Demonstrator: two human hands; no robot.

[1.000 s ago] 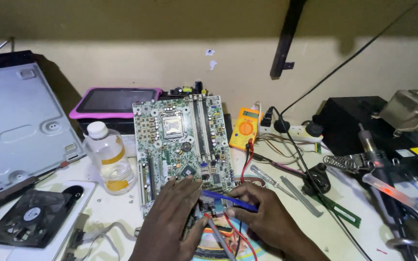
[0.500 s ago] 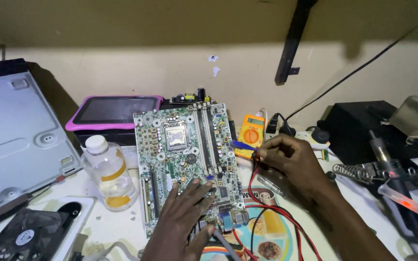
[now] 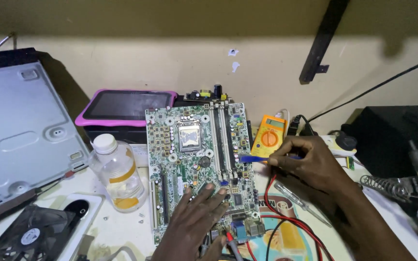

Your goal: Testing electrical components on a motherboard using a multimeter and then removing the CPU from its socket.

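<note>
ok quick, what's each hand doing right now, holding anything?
Left hand: open, fingers spread flat on the motherboard, holding nothing.
Right hand: closed on a blue-handled tool, its tip at the board's right edge.

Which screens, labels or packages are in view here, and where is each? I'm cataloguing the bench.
Tablet: behind the motherboard, dark blank screen, pink case.
Multimeter: right of the board, by the right hand, orange body, small grey display, round dial.
Plastic bottle: left of the board, clear, yellow label band, white cap.
Fan: bottom left, black, round white hub sticker.
</note>
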